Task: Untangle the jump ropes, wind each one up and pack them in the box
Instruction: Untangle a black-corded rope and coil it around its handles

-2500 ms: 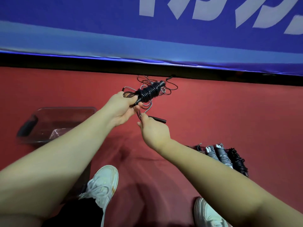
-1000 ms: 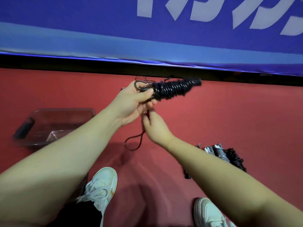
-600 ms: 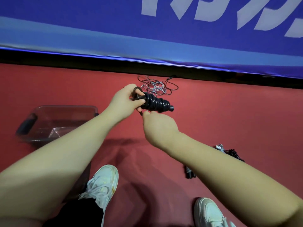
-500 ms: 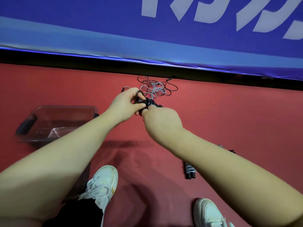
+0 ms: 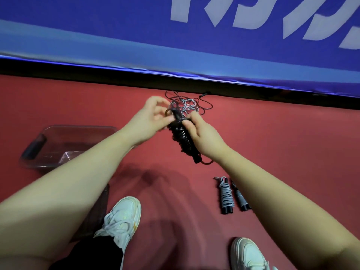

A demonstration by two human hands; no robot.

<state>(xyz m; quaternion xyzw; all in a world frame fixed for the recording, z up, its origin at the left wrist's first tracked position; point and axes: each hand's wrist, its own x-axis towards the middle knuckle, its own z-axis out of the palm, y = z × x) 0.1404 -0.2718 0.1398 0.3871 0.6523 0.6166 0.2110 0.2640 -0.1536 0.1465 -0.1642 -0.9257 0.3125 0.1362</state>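
Observation:
A black jump rope (image 5: 182, 138), wound tightly round its handles, hangs upright between my hands above the red floor. My right hand (image 5: 202, 133) grips its upper half from the right, thumb across the coils. My left hand (image 5: 151, 120) pinches the loose loop of rope at the bundle's top end. Behind the hands a tangle of grey and black ropes (image 5: 188, 105) lies on the floor by the wall. Two wound grey ropes (image 5: 226, 195) lie side by side at lower right. The clear plastic box (image 5: 64, 145) stands at the left.
A blue banner (image 5: 175, 45) with white lettering hangs along the back, with a black strip under it. My white shoes (image 5: 122, 219) are at the bottom of the view, one beside the box and one at lower right.
The wound black rope has turned from lying sideways to hanging upright. My right hand has moved onto the bundle and grips it, and my left fingers now work at its top loop.

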